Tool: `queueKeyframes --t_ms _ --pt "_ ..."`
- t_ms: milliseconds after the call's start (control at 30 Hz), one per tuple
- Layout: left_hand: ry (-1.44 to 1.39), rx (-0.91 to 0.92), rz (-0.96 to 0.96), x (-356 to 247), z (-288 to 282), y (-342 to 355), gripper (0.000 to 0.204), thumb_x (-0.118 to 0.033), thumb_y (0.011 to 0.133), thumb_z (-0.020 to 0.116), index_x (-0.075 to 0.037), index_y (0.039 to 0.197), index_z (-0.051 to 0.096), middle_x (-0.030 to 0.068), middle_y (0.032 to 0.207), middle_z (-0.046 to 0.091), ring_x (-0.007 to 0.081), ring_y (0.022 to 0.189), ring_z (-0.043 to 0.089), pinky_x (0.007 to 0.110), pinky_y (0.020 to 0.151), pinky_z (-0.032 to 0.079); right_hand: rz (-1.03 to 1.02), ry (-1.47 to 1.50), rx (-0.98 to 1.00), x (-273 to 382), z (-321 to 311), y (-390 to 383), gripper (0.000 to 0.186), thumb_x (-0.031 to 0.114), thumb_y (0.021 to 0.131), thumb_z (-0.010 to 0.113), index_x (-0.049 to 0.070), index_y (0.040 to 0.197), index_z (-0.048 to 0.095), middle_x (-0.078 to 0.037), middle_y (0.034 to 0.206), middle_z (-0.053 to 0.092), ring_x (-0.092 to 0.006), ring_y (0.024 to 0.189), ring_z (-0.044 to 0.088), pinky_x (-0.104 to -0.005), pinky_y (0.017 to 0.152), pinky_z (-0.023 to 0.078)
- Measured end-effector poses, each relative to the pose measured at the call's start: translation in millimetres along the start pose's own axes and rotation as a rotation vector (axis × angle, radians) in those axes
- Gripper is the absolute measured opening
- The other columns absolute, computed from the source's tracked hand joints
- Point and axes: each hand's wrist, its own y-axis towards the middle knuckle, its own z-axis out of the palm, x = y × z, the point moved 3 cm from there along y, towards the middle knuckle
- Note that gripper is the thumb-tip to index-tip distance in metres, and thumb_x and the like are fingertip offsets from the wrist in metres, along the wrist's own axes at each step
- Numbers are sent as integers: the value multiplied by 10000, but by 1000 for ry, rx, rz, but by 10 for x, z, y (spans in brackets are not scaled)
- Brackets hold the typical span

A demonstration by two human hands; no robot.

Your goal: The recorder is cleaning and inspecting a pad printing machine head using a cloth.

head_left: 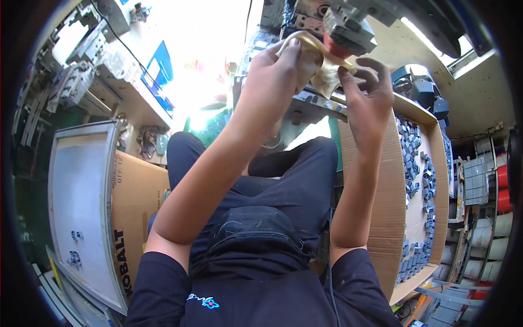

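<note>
A crumpled cream-yellow cloth (pixel 326 80) is stretched between my two raised hands, in front of the machine. My left hand (pixel 277 71) pinches its left side, thumb uppermost. On the other side my right hand (pixel 368 90) grips the cloth's edge between thumb and fingers, with the other fingers curled. Right behind the cloth a red pad (pixel 336 48) hangs below a grey metal block (pixel 348 31) of the machine. Whether the cloth touches the pad I cannot tell.
To the right stands an open cardboard box (pixel 376 218) with many small grey-blue parts (pixel 417 250). A framed white panel (pixel 84 201) leans by a brown carton (pixel 140 191) at left. Shelves with red and white containers (pixel 493 234) line the far right. My legs are below the machine's edge.
</note>
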Motion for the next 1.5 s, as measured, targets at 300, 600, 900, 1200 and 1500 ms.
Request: queueKeyframes --t_ms 300,600,900,1200,1500 --pt "-164 145 -211 -234 -173 -187 433 -267 992 374 70 1252 453 162 1191 581 240 1083 585 386 991 445 -2 31 78 19 -152 -70 322 83 784 708 27 1064 560 -53 838 639 -54 625 512 -211 544 425" --pt "24 202 84 56 264 -8 400 -217 1005 345 51 1281 454 132 1255 532 206 1127 545 331 966 421 -6 141 -174 -92 -379 -295 273 135 856 674 33 1083 561 -56 919 636 -45 650 484 -179 541 378" --pt "63 70 21 143 427 -259 469 -250 1008 362 12 1396 331 94 1331 443 147 1219 447 281 1030 344 51 209 -234 -165 -603 -586 240 89 895 601 23 1118 542 -61 949 635 -82 839 559 -192 663 411" --pt "-91 120 123 215 438 21 334 -295 1010 376 -45 1160 539 -20 874 510 49 736 404 198 673 344 64 165 -188 -141 -571 -562 237 85 905 575 9 1123 525 -87 953 638 -121 880 601 -226 696 430" --pt "-19 51 211 239 491 34 364 -282 1018 312 40 1047 478 149 890 521 248 809 467 326 757 398 101 190 -197 -180 -470 -550 244 114 918 570 12 1137 536 -66 937 626 -57 678 465 -202 622 380"
